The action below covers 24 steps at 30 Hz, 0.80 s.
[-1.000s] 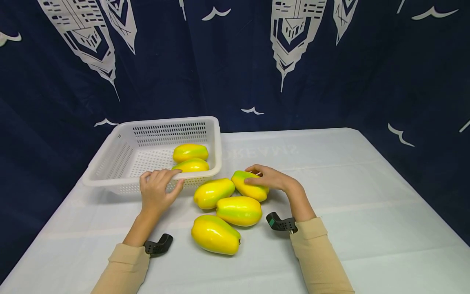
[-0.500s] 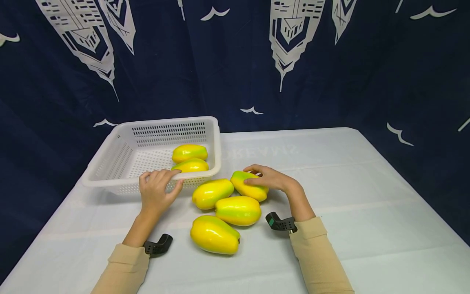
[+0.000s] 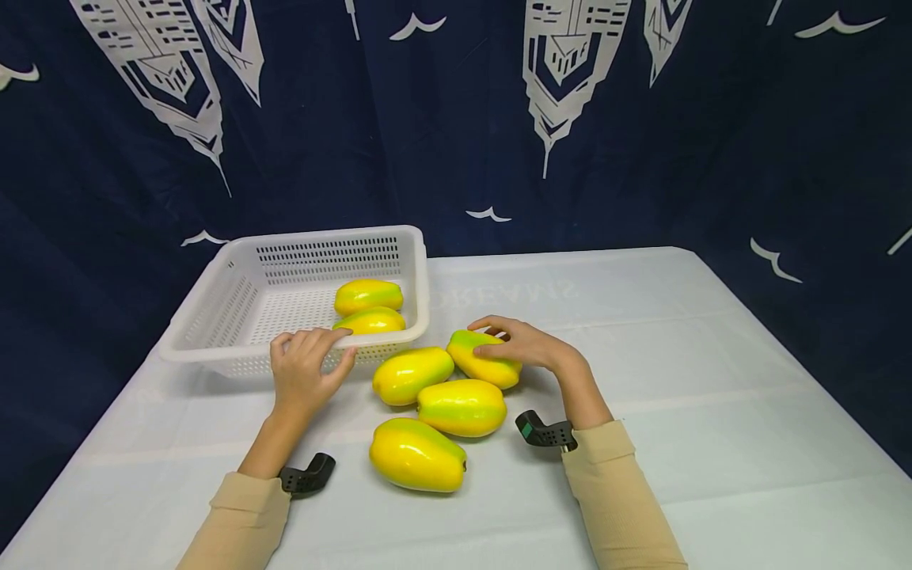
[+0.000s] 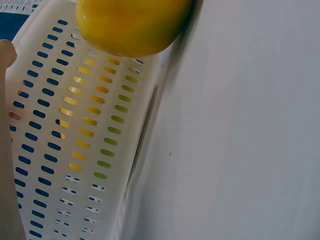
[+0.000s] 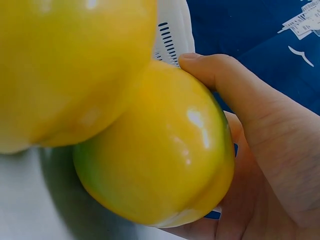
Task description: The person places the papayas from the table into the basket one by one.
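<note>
My left hand (image 3: 302, 372) grips the near rim of a white perforated plastic basket (image 3: 195, 348), fingers over the edge and thumb on the outer side. Two yellow-green papayas lie in the basket's right part, the rear papaya (image 3: 368, 296) and the front papaya (image 3: 374, 321). With thumb and fingers on either side, my right hand (image 3: 526, 343) holds a papaya (image 5: 160, 150) low over the table, where it looks to be resting. Beside it sit a left papaya (image 3: 413, 375) and a middle papaya (image 3: 463, 408). Nearest me is another papaya (image 3: 417, 455).
A white cloth covers the table (image 3: 712, 380). Behind it hangs a dark blue curtain (image 3: 442, 142) with white building and bird prints. Each wrist wears a black camera band, the left band (image 3: 308, 475) and the right band (image 3: 545, 431).
Almost nothing moves. The right hand's fingers shift very slightly on the papaya; the left hand and the basket stay where they were.
</note>
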{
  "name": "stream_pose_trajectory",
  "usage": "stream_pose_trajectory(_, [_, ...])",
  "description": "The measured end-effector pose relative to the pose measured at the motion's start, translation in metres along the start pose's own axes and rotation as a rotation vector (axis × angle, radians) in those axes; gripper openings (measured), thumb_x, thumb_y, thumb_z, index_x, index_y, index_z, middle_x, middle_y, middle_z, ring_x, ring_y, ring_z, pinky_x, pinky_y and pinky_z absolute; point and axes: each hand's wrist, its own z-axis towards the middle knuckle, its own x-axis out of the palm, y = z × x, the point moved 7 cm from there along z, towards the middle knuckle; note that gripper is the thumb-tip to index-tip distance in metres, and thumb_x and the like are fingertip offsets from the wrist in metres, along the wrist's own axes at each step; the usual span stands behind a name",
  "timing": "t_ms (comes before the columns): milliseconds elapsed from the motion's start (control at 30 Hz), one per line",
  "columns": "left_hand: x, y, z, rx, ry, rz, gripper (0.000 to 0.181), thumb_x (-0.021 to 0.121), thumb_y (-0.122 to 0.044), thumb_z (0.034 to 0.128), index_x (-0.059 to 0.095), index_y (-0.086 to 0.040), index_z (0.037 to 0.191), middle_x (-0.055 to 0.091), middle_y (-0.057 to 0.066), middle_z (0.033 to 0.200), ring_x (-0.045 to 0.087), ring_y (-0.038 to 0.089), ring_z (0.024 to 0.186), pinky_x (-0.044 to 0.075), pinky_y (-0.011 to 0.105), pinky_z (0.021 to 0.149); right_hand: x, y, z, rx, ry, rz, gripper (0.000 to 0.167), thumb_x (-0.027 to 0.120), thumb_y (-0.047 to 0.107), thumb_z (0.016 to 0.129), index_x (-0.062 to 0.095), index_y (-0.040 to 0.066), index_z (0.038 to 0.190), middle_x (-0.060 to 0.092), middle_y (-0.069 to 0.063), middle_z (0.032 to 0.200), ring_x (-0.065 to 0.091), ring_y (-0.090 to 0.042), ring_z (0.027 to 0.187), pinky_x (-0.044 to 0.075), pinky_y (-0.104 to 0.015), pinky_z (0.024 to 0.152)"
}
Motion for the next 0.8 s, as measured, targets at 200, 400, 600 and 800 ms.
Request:
stream_pose_trajectory(200, [0.000, -0.001, 0.000, 0.004, -0.004, 0.006, 0.036, 0.048, -0.041, 0.0824, 0.068, -0.011, 0.089, 0.067, 0.008, 0.077, 0.056, 0.027, 0.069, 0.030, 0.046, 0.077, -0.002, 0.000, 0.000, 0.004, -0.008, -0.010, 0.051, 0.056, 0.039, 0.085, 0.044, 0.024, 0.132, 0.042, -0.013, 0.136, 0.038, -0.031, 0.126, 0.031, -0.053, 0.101])
stream_pose_trajectory(400, [0.000, -0.001, 0.000, 0.000, -0.001, 0.003, 0.036, 0.048, -0.041, 0.0829, 0.068, -0.012, 0.090, 0.067, 0.008, 0.078, 0.055, 0.026, 0.069, 0.030, 0.046, 0.078, -0.003, 0.002, -0.001, 0.016, -0.013, -0.004, 0.050, 0.057, 0.039, 0.084, 0.044, 0.026, 0.131, 0.042, -0.011, 0.137, 0.039, -0.030, 0.126, 0.031, -0.052, 0.101])
stream_pose_trajectory(600, [0.001, 0.001, -0.001, 0.005, -0.010, 0.002, 0.036, 0.049, -0.041, 0.0823, 0.068, -0.011, 0.090, 0.067, 0.008, 0.077, 0.055, 0.027, 0.068, 0.030, 0.046, 0.077, -0.005, 0.006, -0.002, -0.004, -0.025, 0.000, 0.049, 0.057, 0.039, 0.084, 0.045, 0.026, 0.130, 0.043, -0.010, 0.137, 0.040, -0.032, 0.125, 0.033, -0.051, 0.100])
stream_pose_trajectory(800, [0.001, 0.001, -0.001, 0.001, 0.000, 0.000, 0.036, 0.048, -0.041, 0.0830, 0.068, -0.012, 0.090, 0.067, 0.008, 0.077, 0.055, 0.027, 0.069, 0.030, 0.047, 0.078, -0.009, 0.011, -0.004, -0.028, -0.047, -0.005, 0.048, 0.057, 0.038, 0.084, 0.046, 0.025, 0.130, 0.044, -0.008, 0.136, 0.041, -0.032, 0.123, 0.034, -0.050, 0.100])
